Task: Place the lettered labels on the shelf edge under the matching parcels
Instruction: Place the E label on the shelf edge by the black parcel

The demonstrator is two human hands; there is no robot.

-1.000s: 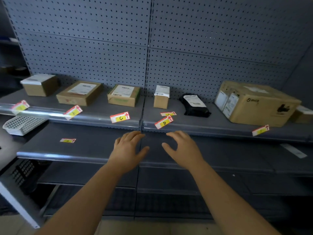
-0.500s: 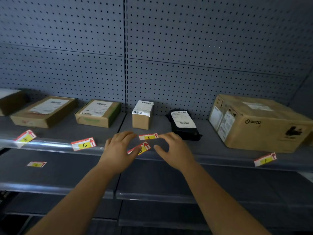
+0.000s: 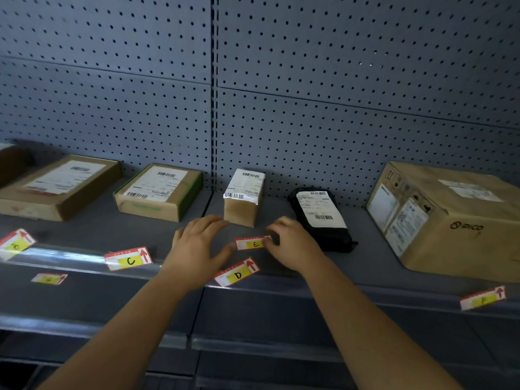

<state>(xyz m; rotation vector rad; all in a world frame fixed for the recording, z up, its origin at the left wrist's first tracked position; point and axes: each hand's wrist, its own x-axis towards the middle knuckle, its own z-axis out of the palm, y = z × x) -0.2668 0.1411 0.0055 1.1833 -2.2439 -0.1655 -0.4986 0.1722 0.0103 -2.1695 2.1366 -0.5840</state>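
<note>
On the shelf, in front of the small box, label E lies flat. Right hand, fingers curled, touches its right end; whether it pinches, I cannot tell. Left hand is open, fingers spread, thumb just beside the label's left end. Label D sits on the edge just below. Six labels show, and six parcels, one cut off at left.
</note>
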